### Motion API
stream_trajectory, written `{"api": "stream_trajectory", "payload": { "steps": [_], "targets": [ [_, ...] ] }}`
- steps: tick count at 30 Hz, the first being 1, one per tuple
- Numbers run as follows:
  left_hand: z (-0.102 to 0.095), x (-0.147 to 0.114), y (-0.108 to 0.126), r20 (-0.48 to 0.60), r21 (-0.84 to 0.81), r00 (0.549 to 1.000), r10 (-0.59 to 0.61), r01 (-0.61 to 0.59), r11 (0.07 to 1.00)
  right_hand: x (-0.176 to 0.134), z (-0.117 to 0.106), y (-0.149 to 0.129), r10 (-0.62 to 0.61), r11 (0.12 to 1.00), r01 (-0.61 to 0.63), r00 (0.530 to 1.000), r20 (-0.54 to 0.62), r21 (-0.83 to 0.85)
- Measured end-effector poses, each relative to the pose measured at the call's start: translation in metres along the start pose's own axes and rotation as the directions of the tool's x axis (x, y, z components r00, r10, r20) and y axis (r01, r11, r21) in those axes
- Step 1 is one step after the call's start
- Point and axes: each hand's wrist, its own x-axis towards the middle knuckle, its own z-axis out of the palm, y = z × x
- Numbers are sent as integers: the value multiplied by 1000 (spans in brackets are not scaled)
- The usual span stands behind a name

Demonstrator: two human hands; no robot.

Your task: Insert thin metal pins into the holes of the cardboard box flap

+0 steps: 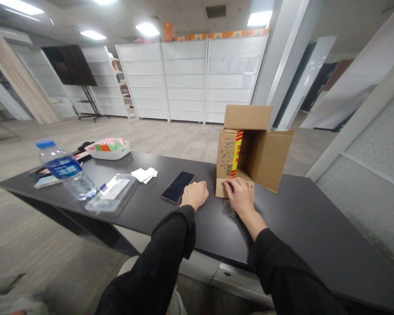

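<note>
My right hand (241, 192) is at the lower front flap of an open cardboard box (226, 153), thumb and fingers pinched together. A small dark tip, apparently a screw (222, 183), shows at the fingertips against the flap. Below the flap, several thin metal screws (229, 208) lie side by side on the table, partly behind my right hand. My left hand (195, 194) rests on the table as a closed fist, and whatever it may hold is hidden. Just left of it lies a dark smartphone (177, 187). Several round dark spots mark the box's left face.
On the dark table (302, 218), a clear plastic case (113, 194) lies beside white paper pieces (145, 175). An upright water bottle (65, 170) stands at the left. Behind is a white basket (108, 153) with colourful packets. The box's right flap (272, 159) sticks outward.
</note>
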Motion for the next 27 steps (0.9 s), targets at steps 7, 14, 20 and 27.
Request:
{"api": "stream_trajectory", "payload": {
  "steps": [7,14,20,27],
  "targets": [
    [-4,-2,2,28,-8,999,-16,17,1000,1,1,1,13,1000,-13,1000,9,21],
    [0,0,-1,21,-8,1000,-13,14,1000,1,-3,1,26,1000,-25,999,30,-5],
    [1,0,-1,3,-2,1000,8,-8,1000,-2,-12,5,8,998,-12,997,72,64],
    [-2,-1,1,12,-9,1000,-4,4,1000,-14,-37,0,-161,981,129,960,229,148]
  ]
}}
